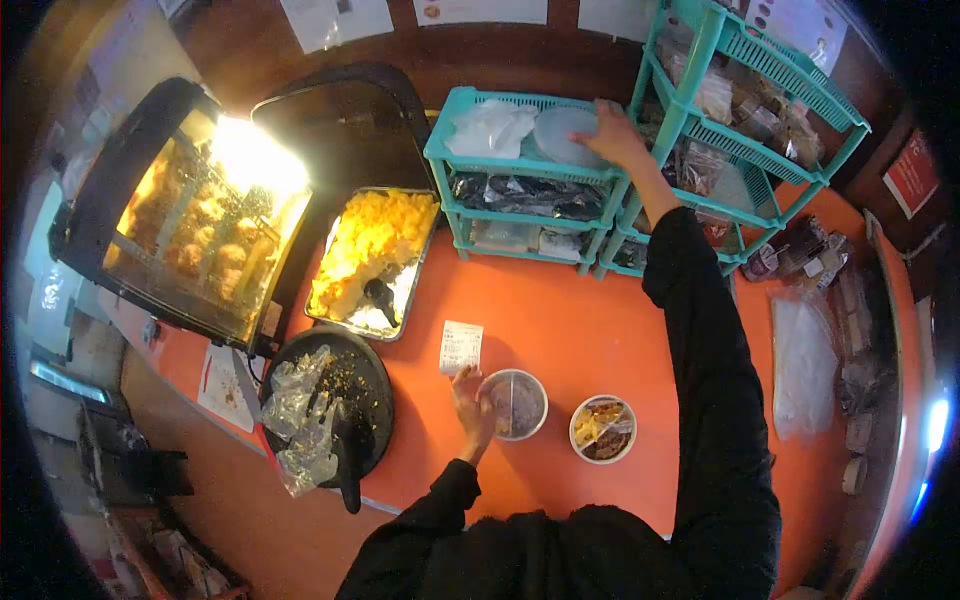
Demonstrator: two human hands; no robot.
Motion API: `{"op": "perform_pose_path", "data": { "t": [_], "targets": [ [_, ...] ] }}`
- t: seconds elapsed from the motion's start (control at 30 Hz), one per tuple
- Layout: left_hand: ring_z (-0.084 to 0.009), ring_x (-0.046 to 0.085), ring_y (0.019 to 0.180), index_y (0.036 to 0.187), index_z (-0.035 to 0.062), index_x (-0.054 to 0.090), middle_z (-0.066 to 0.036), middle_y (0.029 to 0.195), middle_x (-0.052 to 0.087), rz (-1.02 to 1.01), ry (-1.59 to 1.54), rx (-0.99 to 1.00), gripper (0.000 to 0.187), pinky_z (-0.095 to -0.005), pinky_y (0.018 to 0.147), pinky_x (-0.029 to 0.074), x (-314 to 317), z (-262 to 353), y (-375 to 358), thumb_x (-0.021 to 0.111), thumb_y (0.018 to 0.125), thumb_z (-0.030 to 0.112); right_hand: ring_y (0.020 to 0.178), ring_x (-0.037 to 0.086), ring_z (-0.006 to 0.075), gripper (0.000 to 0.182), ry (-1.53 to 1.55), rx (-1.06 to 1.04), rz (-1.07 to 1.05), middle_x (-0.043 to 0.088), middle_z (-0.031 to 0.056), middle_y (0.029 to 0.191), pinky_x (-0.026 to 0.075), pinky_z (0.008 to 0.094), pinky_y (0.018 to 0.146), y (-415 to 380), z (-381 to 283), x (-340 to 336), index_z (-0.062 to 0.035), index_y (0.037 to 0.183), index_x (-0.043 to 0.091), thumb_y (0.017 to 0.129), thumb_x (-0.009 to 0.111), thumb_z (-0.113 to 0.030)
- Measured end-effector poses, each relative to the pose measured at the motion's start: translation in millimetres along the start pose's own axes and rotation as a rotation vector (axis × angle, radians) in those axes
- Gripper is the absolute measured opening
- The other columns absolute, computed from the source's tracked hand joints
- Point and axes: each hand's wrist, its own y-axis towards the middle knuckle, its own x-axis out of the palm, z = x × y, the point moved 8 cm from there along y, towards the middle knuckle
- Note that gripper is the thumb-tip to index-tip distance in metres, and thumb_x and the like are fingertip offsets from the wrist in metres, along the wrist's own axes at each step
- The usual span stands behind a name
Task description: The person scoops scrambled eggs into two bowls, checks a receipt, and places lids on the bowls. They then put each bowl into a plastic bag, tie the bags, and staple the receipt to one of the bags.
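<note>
Reaching forward with the right hand (600,137), at the end of a long black sleeve (718,390), to the top tier of a low teal rack (520,170). Set there over the right part of a round translucent lid (562,135), at the tier's right end, with fingers laid forward across it; impossible to tell whether clasped on its edge or merely resting. To the left of that lid, on the same tier, a crumpled white bag (490,128); beside the rack, a taller teal rack (745,135) with small packets on its shelves. Lower down, keeping the left hand (474,412) at the left side of a round, divided bowl (515,407) on the orange counter (590,320), with fingers partly spread along the rim; too unclear to say whether gripping it or only touching. Just ahead of those fingertips, a printed receipt (462,347), lying flat. To the right of the bowl and apart from it, a second bowl (603,430) with brown and yellow food inside, clear of either hand. Farther left, near the counter's edge, a dark round pan (378,410) with crumbs and crumpled clear plastic (300,415); beyond it, a metal tray (402,290) of yellow food.
</note>
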Motion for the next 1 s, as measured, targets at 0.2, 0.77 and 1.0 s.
{"op": "perform_pose_path", "data": {
  "t": [0.2, 0.77, 1.0],
  "targets": [
    [-0.0258, 0.041, 0.106, 0.113, -0.0026, 0.038, -0.014, 0.107, 0.043, 0.014, 0.192, 0.150, 0.038, -0.0346, 0.090, 0.034, -10, 29, 1, 0.054, 0.078, 0.001, 0.119, 0.031, 0.0293, 0.097, -0.185, 0.210, -0.189, 0.035, 0.0127, 0.124, 0.029, 0.0523, 0.093, 11, -6, -6, -0.0062, 0.123, 0.037, 0.046, 0.077, -0.049],
    [-0.0222, 0.044, 0.099, 0.111, -0.0001, 0.040, -0.012, 0.105, 0.046, -0.138, 0.099, 0.030, 0.034, -0.0334, 0.089, 0.032, -14, 70, -13, 0.053, 0.079, 0.005, 0.079, 0.055, 0.0191, 0.029, 0.773, 0.260, -0.166, 0.059, 0.0081, 0.080, 0.042, 0.0328, 0.073, -1, 22, -20, -0.0014, 0.084, 0.051, 0.082, 0.055, -0.030],
    [-0.0190, 0.050, 0.095, 0.107, -0.0002, 0.044, -0.011, 0.100, 0.051, -0.253, -0.073, 0.054, 0.028, -0.0299, 0.082, 0.039, 21, 91, -14, 0.053, 0.082, 0.006, 0.065, 0.051, 0.0120, 0.025, 1.162, 0.025, -0.145, 0.055, 0.0030, 0.068, 0.042, 0.0283, 0.061, -69, -17, -61, -0.0025, 0.086, 0.053, 0.084, 0.051, -0.027]
  ]
}}
